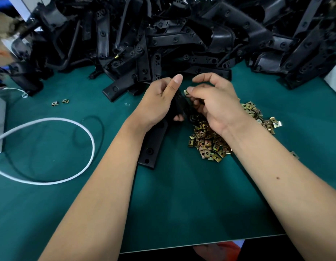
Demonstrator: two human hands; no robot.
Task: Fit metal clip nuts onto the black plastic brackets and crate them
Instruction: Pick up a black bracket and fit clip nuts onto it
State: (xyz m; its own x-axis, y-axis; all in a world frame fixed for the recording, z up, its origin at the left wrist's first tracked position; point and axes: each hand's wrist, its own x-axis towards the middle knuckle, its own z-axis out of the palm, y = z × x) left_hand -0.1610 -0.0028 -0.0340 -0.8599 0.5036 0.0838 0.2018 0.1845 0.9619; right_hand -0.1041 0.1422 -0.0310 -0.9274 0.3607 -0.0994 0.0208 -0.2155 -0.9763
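While my left hand [159,99] grips the black bracket [154,144] just above the bench [182,204], my right hand [212,102] pinches one clip nut [186,92] at its top edge. Fitting step, I reckon. Next: line up w/ the hole, push it on square. Bracket's long, slightly curved, matte, w/ holes. Spare nuts [210,142] heaped under my right wrist.

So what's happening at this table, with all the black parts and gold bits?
A person is fitting a clip nut, pinched in the right hand, onto a black plastic bracket that the left hand grips. A heap of loose clip nuts lies under the right wrist; a pile of brackets waits behind.
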